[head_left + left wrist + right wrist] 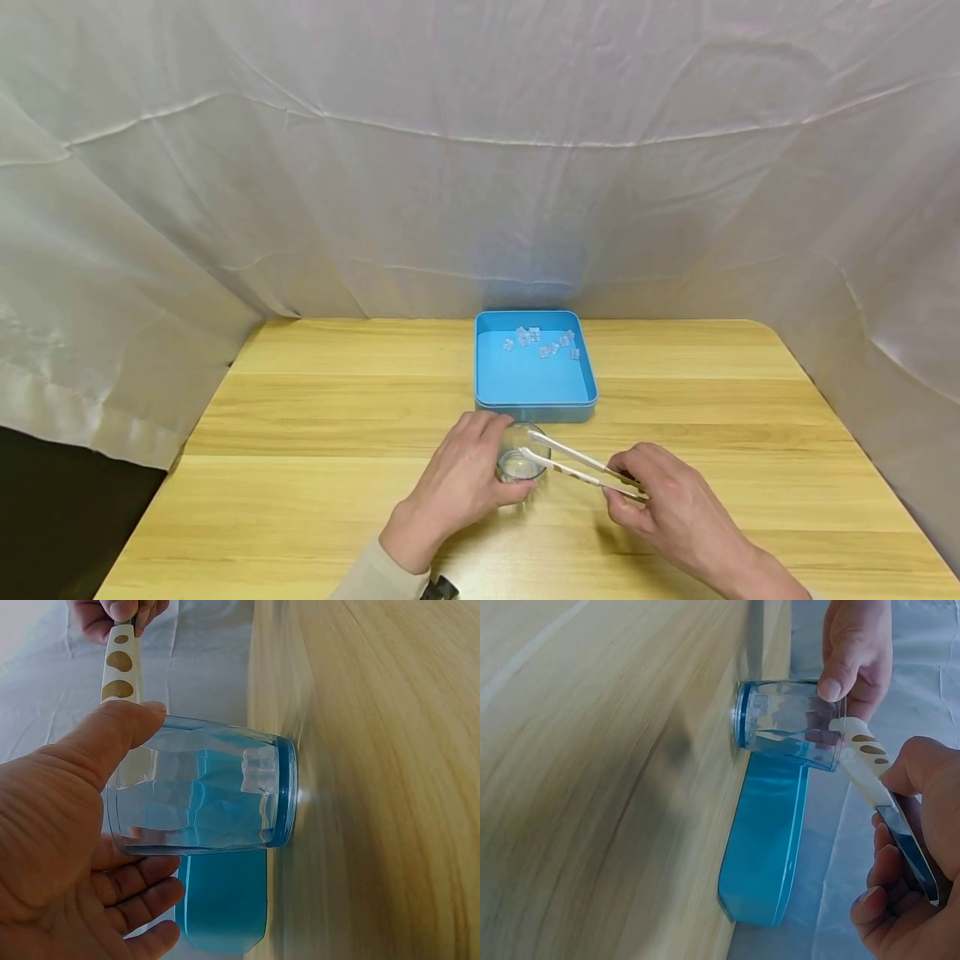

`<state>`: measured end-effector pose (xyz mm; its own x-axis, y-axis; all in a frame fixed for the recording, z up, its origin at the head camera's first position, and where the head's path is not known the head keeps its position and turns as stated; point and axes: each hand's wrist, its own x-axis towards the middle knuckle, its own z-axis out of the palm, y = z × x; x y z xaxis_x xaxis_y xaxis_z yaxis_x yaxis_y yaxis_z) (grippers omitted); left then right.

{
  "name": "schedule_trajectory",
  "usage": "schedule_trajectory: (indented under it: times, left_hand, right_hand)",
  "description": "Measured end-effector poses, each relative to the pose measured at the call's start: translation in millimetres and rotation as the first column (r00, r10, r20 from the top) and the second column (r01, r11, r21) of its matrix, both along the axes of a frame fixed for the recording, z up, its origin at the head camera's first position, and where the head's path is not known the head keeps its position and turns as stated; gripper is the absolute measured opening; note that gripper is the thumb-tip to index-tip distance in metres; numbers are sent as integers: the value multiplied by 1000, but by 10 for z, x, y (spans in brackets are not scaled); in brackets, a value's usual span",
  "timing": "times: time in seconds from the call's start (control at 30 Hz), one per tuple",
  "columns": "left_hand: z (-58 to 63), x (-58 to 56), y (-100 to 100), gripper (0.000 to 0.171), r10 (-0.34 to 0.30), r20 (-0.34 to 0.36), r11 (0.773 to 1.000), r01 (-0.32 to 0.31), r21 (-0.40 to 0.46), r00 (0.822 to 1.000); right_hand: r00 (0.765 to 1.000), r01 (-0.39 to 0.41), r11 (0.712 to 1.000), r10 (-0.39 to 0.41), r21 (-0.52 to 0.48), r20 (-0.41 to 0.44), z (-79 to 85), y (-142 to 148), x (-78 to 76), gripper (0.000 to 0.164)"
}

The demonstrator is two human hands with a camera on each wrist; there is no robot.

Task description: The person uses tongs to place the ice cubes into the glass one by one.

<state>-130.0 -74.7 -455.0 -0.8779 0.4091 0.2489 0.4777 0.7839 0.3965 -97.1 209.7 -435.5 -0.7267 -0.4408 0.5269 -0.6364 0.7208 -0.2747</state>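
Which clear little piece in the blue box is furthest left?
The single clear piece just left of the cluster in the blue box; every other piece there lies further right.

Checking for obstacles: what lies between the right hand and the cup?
In the head view, tongs held in the right hand span the gap to the cup.

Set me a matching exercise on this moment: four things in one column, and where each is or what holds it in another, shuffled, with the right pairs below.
Things
1. Tray
2. Glass
3. Tongs
4. Pale cloth

Places and states
A. In the right hand
B. Hanging behind the table
C. Blue, with several clear pieces inside
D. Held by the left hand

Right pairs: 1-C, 2-D, 3-A, 4-B
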Motion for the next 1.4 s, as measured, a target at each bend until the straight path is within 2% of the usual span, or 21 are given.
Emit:
schedule_trajectory:
  times: [0.3, 0.5, 0.63, 0.87, 1.07, 1.2, 1.4]
  left_hand:
    - [-4, -3, -8, 77, 0, 6, 1000, 0, 3, 1000]
    - [3, 3, -12, 77, -3, 7, 1000, 3, 6, 1000]
    - [6, 0, -14, 78, -3, 10, 1000, 3, 13, 1000]
    - [1, 2, -4, 77, 0, 27, 1000, -1, 18, 1000]
    - [-4, 8, 2, 78, -3, 40, 1000, 1, 26, 999]
    - [-6, 8, 2, 79, -2, 40, 1000, 1, 26, 999]
    - [0, 2, -6, 81, 2, 50, 1000, -3, 21, 999]
  right_hand:
    - [1000, -23, 1000, 23, -10, -17, -25, 12, -35, 29]
    - [998, -37, 997, 34, -62, -48, -32, 38, -101, 29]
    - [998, -14, 997, 9, -82, -63, -15, 79, -197, 28]
    - [994, 77, 996, -81, -55, -68, 24, 118, -379, 20]
    - [988, 153, 988, -154, -31, -28, 36, 63, -518, 15]
    - [977, 212, 977, -212, 8, 32, 26, 16, -627, 13]
    - [935, 295, 954, -301, 61, 189, 38, -36, -819, 17]
